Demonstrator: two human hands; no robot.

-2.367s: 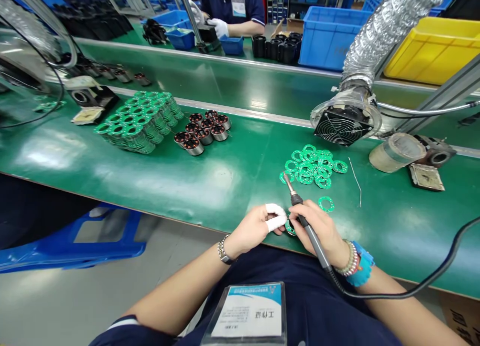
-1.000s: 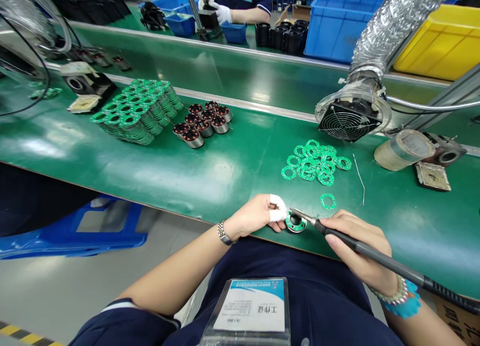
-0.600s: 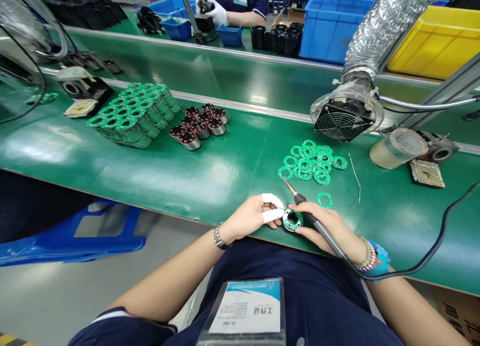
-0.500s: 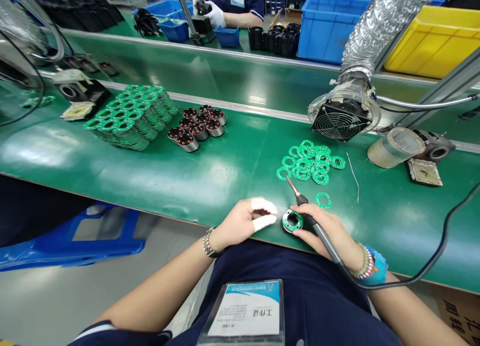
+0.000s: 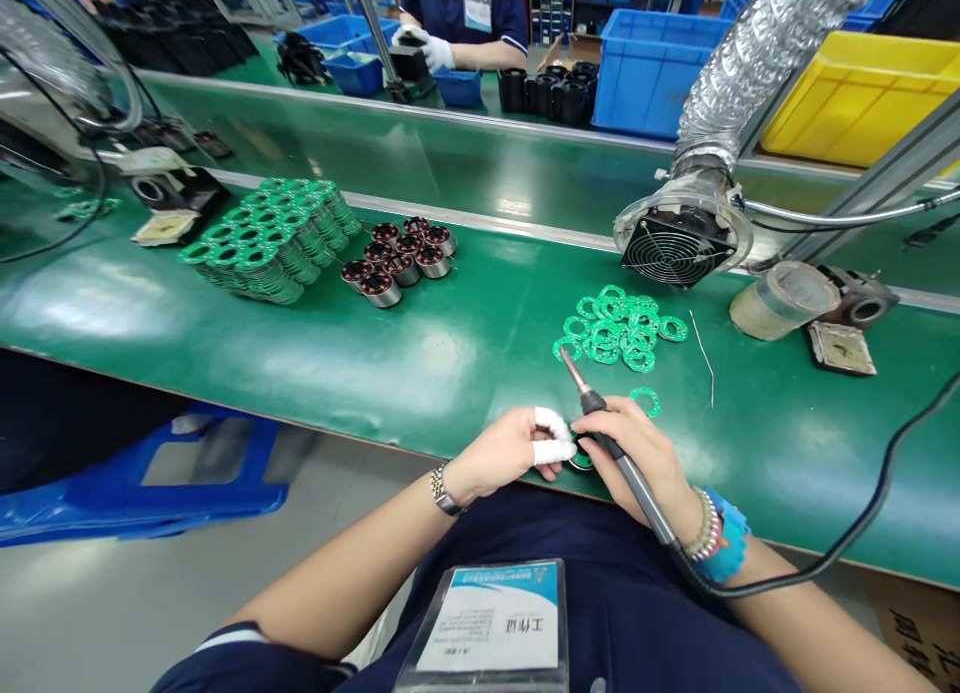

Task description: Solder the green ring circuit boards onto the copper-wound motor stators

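My right hand (image 5: 651, 461) is closed around a soldering iron (image 5: 636, 485), whose tip points away from me toward the loose boards. The thumb and fingertips of that same hand also touch a small motor stator (image 5: 581, 462) with a green ring board on top, by the table's near edge. My left hand (image 5: 504, 455), with white finger covers on thumb and forefinger, pinches at the stator's left side. Both hands hide most of the stator. Beyond them lie a single green ring board (image 5: 645, 402) and a loose pile of ring boards (image 5: 609, 331).
Copper-wound stators (image 5: 401, 266) stand left of centre, beside stacked green boards (image 5: 270, 238). A fume fan (image 5: 667, 248) hangs at the back right. A bent solder wire (image 5: 703, 358), a pale cup (image 5: 784, 301) and an iron stand (image 5: 844, 348) are to the right. Opposite, a gloved person (image 5: 465, 23) handles a part.
My left hand has moved right and closed its fingers at the stator. My right hand and the soldering iron have shifted slightly left. The stator is now mostly covered.
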